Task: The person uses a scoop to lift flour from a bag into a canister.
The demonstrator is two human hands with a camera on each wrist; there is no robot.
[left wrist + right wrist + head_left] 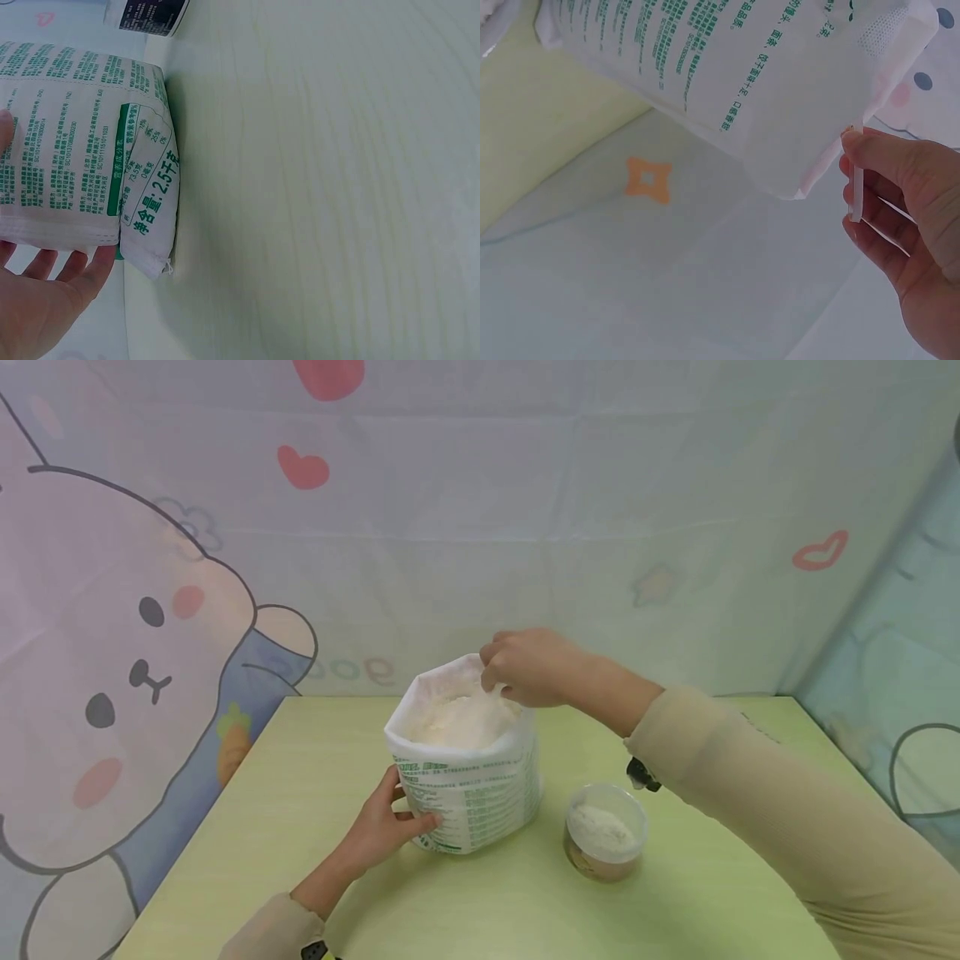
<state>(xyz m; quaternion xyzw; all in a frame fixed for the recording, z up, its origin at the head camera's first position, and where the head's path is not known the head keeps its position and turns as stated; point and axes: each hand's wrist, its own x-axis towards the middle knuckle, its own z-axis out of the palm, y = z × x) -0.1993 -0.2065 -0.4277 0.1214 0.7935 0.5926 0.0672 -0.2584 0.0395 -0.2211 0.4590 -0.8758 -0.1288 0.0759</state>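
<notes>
A white flour bag with green print stands on the table, its mouth wide and pale flour inside. My left hand grips its lower left side, thumb across the printed front; in the left wrist view the fingers curl round the bag's edge. Over the mouth's far right rim, my right hand pinches a thin, whitish, handle-like strip between thumb and fingers. Its other end is hidden by the bag, and I cannot tell what tool it belongs to.
To the bag's right stands a round clear plastic tub holding white powder. Both stand on a pale green wood-grain table. Behind it hangs a cloth backdrop with a cartoon rabbit and hearts.
</notes>
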